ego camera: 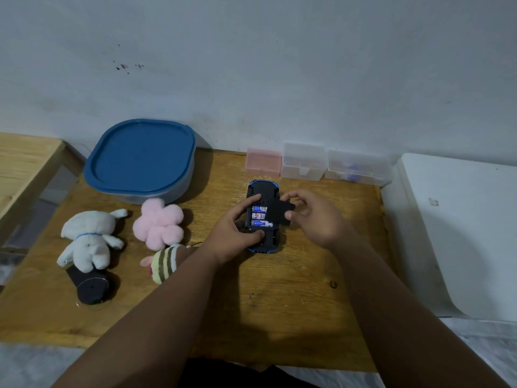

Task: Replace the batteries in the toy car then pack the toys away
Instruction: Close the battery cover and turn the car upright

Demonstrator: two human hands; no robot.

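**Item: toy car [263, 191]** — blue body, black underside. It lies belly-up on the desk [279, 298], toward the far edge and right of centre, just in front of a row of small lidded boxes [303, 165].

**Compartment:** open, with three batteries [260, 216] seated side by side across it.

**Battery cover [279, 213]:** a flat black plate, tilted over the right side of the compartment.

**Handling (judged):** hard, light plastic, stiff and slightly slick. The chassis ends are the safest hold. The cover is thin with likely fragile tabs, so it is best taken by its edges.

**Left hand [232, 233]:** spans the car lengthwise, forefinger at the far end and thumb at the near end, bracing it down.

**Right hand [316, 217]:** narrow pinch on the cover's right edge — the car sits just left of this hand.

**Awaiting packing:** white plush [89, 236], pink plush [158, 225] and striped plush [165, 261], near the blue-lidded tub [140, 161] at the left.
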